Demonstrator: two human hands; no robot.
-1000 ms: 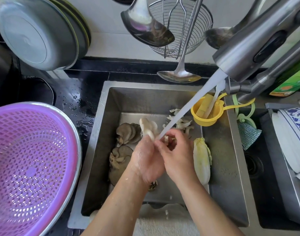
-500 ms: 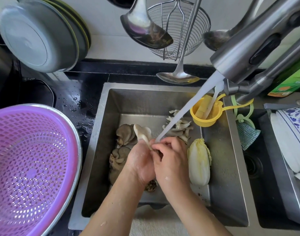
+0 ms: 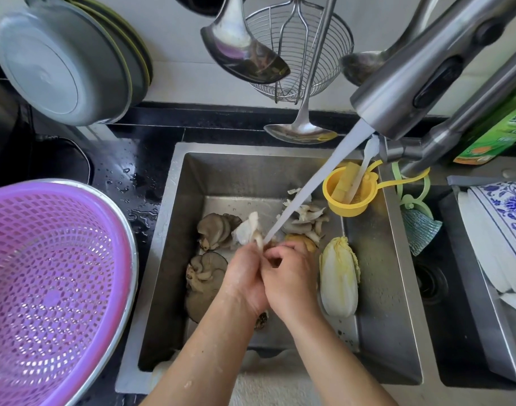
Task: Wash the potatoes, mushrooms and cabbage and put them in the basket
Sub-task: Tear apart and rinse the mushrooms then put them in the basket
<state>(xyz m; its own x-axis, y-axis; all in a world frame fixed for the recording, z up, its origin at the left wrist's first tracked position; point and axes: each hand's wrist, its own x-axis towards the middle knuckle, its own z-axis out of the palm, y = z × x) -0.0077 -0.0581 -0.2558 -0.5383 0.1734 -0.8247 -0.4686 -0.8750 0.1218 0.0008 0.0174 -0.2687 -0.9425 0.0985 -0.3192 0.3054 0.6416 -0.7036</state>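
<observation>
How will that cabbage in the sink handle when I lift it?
The cabbage lies on its side on the wet sink floor, so it is probably slick. Its long rounded shape may roll if nudged. The leafy tip looks loose and likely tears; gripping the firmer white base seems safer.

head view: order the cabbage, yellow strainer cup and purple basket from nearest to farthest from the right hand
1. cabbage, just right of the right hand in the sink
2. yellow strainer cup, up right at the sink's back corner
3. purple basket, far left on the counter
</observation>
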